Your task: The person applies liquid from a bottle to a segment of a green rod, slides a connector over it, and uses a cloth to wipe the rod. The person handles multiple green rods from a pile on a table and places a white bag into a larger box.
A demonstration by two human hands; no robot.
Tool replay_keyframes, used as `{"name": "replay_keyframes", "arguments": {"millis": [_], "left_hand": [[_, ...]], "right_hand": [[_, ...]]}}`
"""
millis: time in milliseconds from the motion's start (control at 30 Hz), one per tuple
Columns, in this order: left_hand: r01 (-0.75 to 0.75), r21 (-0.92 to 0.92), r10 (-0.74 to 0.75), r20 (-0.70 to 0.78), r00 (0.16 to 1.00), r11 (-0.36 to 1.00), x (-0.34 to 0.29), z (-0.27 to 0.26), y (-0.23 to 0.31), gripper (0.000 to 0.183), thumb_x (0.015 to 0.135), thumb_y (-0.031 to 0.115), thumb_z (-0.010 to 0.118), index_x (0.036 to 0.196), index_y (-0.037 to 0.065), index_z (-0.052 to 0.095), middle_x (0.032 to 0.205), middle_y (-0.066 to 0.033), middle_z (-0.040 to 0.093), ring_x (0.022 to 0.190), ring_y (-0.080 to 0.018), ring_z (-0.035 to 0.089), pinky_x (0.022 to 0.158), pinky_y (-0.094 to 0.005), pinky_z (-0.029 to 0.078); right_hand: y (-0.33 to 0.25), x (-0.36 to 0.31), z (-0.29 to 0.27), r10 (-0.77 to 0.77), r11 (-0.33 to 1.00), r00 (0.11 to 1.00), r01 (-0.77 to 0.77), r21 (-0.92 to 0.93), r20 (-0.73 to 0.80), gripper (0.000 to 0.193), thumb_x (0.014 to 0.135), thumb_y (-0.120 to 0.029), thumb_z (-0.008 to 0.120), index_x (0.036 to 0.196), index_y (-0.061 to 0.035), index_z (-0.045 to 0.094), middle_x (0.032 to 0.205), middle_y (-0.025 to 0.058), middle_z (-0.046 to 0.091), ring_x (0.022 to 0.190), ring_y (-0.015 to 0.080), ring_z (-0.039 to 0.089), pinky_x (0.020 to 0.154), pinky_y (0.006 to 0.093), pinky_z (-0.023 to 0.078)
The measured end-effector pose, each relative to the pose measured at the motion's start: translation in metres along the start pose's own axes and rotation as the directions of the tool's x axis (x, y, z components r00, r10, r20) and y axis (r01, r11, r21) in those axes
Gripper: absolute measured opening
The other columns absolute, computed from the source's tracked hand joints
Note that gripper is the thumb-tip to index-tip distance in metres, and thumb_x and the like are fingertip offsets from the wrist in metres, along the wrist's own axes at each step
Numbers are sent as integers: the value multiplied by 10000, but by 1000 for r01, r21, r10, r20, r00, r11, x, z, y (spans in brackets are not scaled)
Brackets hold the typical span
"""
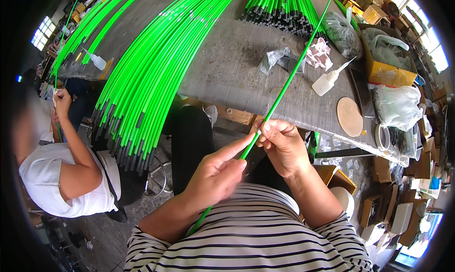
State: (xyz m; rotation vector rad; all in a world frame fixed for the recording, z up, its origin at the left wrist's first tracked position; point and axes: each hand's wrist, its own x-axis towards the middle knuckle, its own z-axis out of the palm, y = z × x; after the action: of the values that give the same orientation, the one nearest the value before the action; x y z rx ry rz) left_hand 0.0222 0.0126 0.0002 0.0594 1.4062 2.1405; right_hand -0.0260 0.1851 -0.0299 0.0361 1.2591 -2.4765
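Both clamped on 1 thin green rod (pixel 284 89): left hand (pixel 215 175) low on it, right hand (pixel 280 144) just above, rod slanting up over the grey workbench (pixel 227 68) past a white glue bottle (pixel 327 81).

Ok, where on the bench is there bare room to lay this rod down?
The widest bare stretch of the grey bench lies between the big fan of green rods and the crumpled plastic wrap. A smaller patch sits between the squeeze bottle and the near edge. The right end is crowded: a round disc, bags, a cardboard box.
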Motion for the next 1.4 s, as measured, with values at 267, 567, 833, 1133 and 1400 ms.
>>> {"name": "replay_keyframes", "arguments": {"millis": [267,567,833,1133,1400], "left_hand": [[6,21,-6,-25,1000,1000,2,2,1,478,905,61,424,1358,92,273,533,63,310,437,-15,232,379,-171,192],[7,48,-5,-52,999,999,3,5,2,467,903,59,423,1350,106,298,534,74,320,435,-6,241,380,-168,203],[13,29,-12,-36,999,999,3,6,0,481,905,51,414,1361,111,273,531,71,283,437,-9,215,374,-172,179],[-20,39,24,-104,994,999,6,-2,5,467,896,40,416,1346,111,310,522,95,302,426,5,245,380,-165,206],[-170,193,198,-136,971,966,16,-10,0,454,880,57,468,1318,60,349,501,57,362,405,-17,291,377,-170,261]], "right_hand": [[2,-4,7,-16,1000,996,14,-19,-91,208,785,-194,664,880,-8,651,738,11,602,629,53,493,571,191,393],[-2,-3,6,-16,997,998,10,-80,-68,217,774,-198,675,880,-9,649,716,4,590,631,56,491,571,190,390],[-7,7,-3,-68,997,997,69,31,-35,233,817,-215,626,904,1,626,713,-1,572,601,67,461,589,196,390],[-44,29,-79,-942,291,257,293,-911,-218,437,727,-147,721,1063,-16,474,772,12,495,676,93,438,603,215,374],[-78,49,-103,-673,240,687,-148,-959,-274,303,778,-183,665,955,31,546,825,82,605,720,117,566,650,250,434]]}}
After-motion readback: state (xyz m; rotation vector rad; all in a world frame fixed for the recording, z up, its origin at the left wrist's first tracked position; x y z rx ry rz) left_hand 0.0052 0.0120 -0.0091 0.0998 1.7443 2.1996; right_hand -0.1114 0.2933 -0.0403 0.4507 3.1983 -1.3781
